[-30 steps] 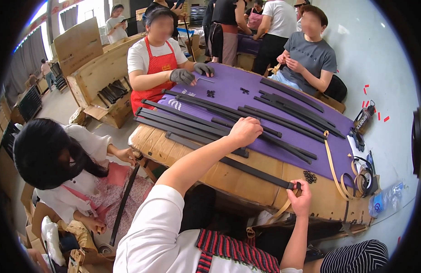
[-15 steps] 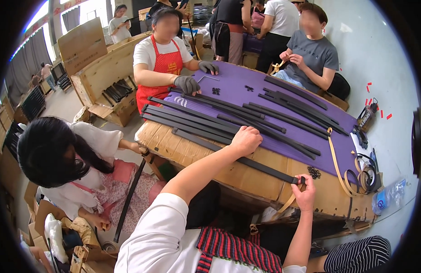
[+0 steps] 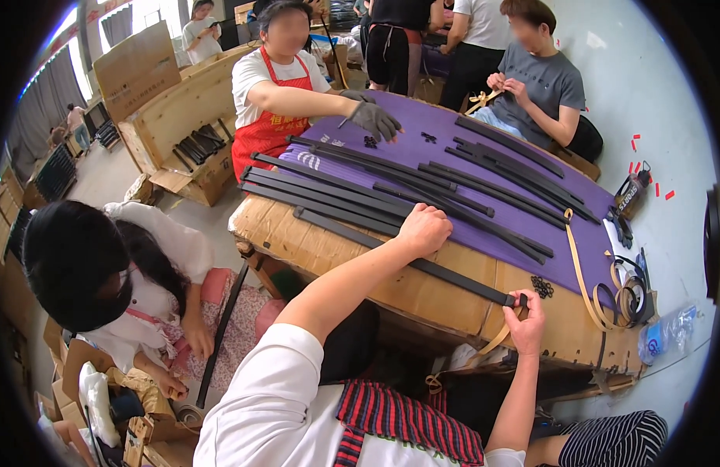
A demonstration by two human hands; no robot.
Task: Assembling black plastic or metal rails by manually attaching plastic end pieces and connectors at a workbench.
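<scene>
Flat black strip [image 3: 406,261], both hands [image 3: 424,229] [image 3: 526,327] gripping.

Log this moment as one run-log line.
left hand: pressing on long black strip | right hand: pinching strip's end | surface: cardboard-topped table

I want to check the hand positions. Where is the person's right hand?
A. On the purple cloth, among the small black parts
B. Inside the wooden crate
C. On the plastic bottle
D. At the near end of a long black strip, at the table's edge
D: the right hand pinches the end of the long black strip at the edge of the table, while the left hand presses on the strip farther along.
</scene>
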